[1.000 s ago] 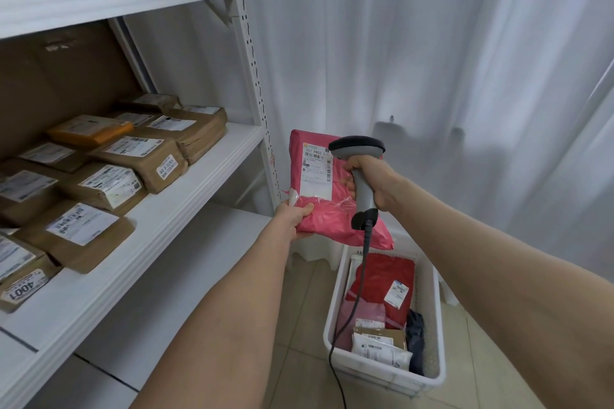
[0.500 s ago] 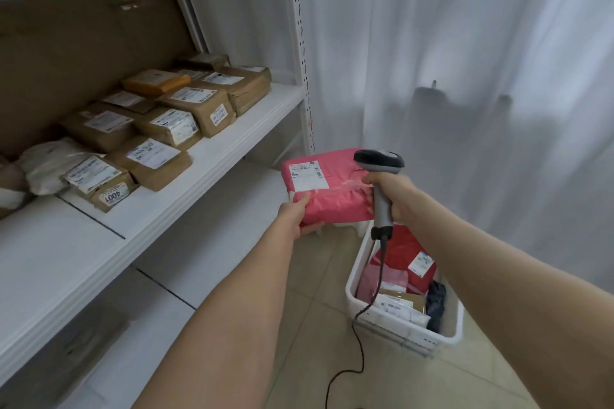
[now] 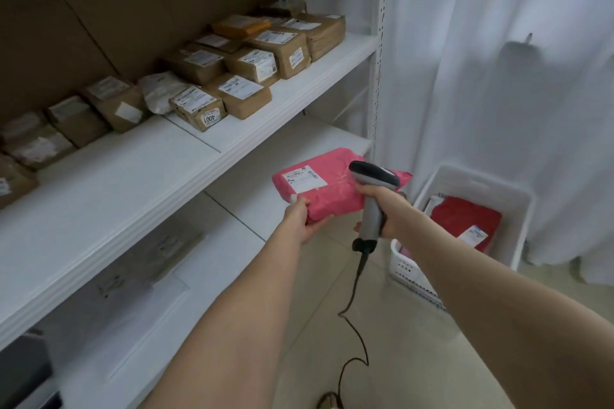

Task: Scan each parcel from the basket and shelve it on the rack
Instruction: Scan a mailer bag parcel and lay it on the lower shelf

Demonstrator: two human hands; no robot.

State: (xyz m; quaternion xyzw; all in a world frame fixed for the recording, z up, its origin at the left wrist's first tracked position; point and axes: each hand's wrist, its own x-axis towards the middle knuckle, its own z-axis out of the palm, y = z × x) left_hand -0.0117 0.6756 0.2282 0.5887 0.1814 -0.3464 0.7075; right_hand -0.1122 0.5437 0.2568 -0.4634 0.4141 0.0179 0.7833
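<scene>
Left hand (image 3: 300,224): gripping the pink parcel (image 3: 322,189) by its near corner, in front of the rack (image 3: 133,176). Right hand (image 3: 388,212): wrapping round the scanner (image 3: 372,176) above it. Probably scanning; next, sliding it onto bare shelf.

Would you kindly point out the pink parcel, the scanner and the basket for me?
pink parcel (image 3: 335,200): head view, bare wrapping below its label.
scanner (image 3: 372,173): head view, on its dark head.
basket (image 3: 491,196): head view, on its far wall.

Soft, even daylight glows through the curtain (image 3: 481,60) at two o'clock; shadows are faint. Boxes (image 3: 76,119) at nine o'clock look blurred, and straight lines bow near the edges.
</scene>
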